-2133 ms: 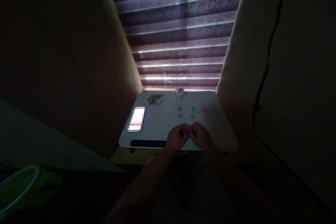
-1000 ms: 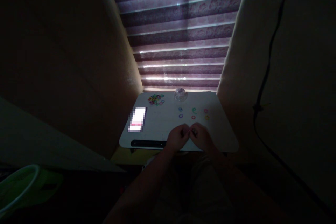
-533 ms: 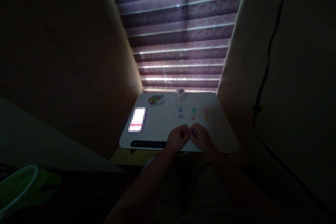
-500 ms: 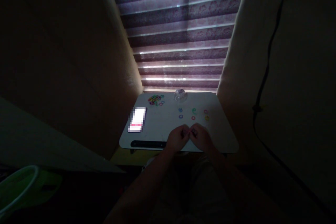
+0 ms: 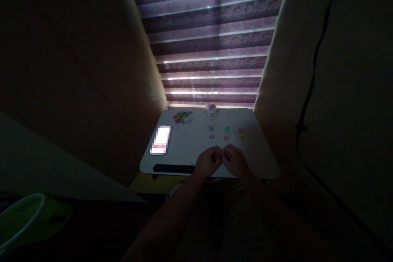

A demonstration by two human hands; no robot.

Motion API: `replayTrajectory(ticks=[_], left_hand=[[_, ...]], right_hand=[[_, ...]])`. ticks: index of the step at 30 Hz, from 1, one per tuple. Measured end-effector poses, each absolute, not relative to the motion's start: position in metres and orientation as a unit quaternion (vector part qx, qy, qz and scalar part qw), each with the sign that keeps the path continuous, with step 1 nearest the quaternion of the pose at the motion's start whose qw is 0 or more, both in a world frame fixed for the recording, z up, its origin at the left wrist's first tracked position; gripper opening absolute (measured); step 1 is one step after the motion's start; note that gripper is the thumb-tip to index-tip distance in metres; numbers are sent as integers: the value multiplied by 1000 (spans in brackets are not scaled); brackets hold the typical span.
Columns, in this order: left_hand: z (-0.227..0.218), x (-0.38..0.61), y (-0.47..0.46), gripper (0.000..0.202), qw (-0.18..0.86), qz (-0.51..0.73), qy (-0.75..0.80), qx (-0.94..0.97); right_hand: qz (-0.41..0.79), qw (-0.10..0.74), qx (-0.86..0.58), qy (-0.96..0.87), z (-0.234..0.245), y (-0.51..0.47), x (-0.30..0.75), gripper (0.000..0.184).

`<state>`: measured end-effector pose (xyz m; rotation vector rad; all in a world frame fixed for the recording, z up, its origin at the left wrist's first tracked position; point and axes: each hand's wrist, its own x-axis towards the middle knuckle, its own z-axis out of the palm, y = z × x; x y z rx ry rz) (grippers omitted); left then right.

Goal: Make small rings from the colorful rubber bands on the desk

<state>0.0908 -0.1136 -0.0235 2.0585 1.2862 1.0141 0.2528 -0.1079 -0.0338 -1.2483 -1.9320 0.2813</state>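
Note:
My left hand (image 5: 209, 160) and my right hand (image 5: 233, 160) are held together above the front edge of a white table (image 5: 184, 147). Both have curled fingers, and their fingertips meet. Whatever is pinched between them is too small and dark to make out. Just beyond my hands lie several small coloured rings in loose rows: a purple ring (image 5: 211, 136), a blue ring (image 5: 211, 129), a green band (image 5: 227, 130), a red ring (image 5: 226, 138), a pink ring (image 5: 241, 130) and a yellow piece (image 5: 242, 138).
A pile of multicoloured rings (image 5: 181, 117) lies at the back left. Behind the rows stands a clear round container (image 5: 211, 112). A lit, blurred-out phone (image 5: 161, 140) rests at the left, and a black strip (image 5: 173, 168) runs along the front edge. A green basket (image 5: 37, 221) stands lower left.
My hands stay together in nearly the same place, with only a slight shift of the fingers. The rings, container and phone have not moved on the table.

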Motion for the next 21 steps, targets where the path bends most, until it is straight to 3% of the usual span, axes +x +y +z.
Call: replayTrajectory(ticks=[21], left_hand=[[-24,91,-114,13,255,356,490,753]], right_hand=[[121,399,-499,-760,-37,-107,253,5]])
